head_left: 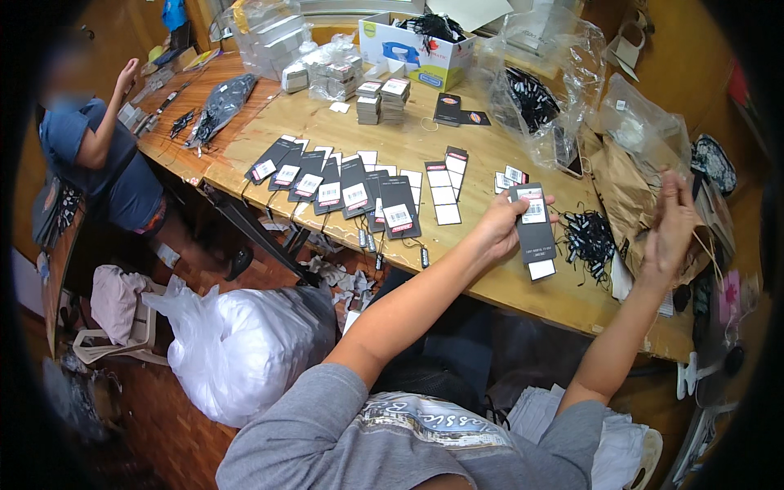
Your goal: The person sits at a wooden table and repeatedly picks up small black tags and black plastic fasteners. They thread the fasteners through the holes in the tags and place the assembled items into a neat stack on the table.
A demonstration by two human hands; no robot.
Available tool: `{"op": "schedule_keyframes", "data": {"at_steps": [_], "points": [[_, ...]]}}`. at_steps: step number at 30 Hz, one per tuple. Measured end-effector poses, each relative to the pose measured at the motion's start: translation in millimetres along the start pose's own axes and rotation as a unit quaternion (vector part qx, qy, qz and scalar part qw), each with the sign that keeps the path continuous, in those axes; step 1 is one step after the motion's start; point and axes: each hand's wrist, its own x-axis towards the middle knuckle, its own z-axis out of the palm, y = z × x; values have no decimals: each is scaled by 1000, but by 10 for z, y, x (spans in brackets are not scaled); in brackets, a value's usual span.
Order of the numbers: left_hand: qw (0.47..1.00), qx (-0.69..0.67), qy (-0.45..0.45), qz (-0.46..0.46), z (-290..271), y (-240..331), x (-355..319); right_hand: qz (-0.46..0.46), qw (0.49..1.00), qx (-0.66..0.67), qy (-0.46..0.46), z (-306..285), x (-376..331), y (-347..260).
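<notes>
Head view: left hand (496, 224) grips dark tag (532, 227) over cluttered wooden table (498, 286); right hand (671, 220) open, empty.

A single view is given, taken from a head-worn fisheye camera; it is aimed steeply downward and forward over the wearer's grey-shirted chest; the forearms are seen entering from the lower edge, and the hands are caught close, right of centre; the tabletop (425, 147) is viewed at near range, slanting from the upper left to the lower right; straight edges are bent toward the dark rounded rim; the floor (175, 433) is taken in at lower left; no second view is provided for overlap.
</notes>
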Motion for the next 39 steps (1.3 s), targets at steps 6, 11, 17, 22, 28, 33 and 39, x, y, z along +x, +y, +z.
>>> {"op": "schedule_keyframes", "data": {"at_steps": [6, 11, 17, 22, 28, 33, 39], "points": [[997, 48, -7, 59, -52, 29, -35, 226, 947, 48, -221, 469, -672, 398], [975, 178, 50, 122, 31, 54, -195, 243, 948, 8, -203, 599, -836, 773], [922, 308, 125, 196, -29, 128, -297, 119, 971, -71, -195, 661, -807, 765], [888, 372, 74, 261, 73, 167, -362, 26, 972, -111, -208, 599, -772, 737], [849, 431, 86, 294, 90, 144, -388, 134, 967, -46, -211, 594, -788, 577], [801, 480, 54, 354, 164, 119, -426, 148, 970, -12, -193, 596, -810, 580], [713, 571, 20, 406, 164, 125, -437, 153, 971, 44, -180, 621, -856, 622]]}}
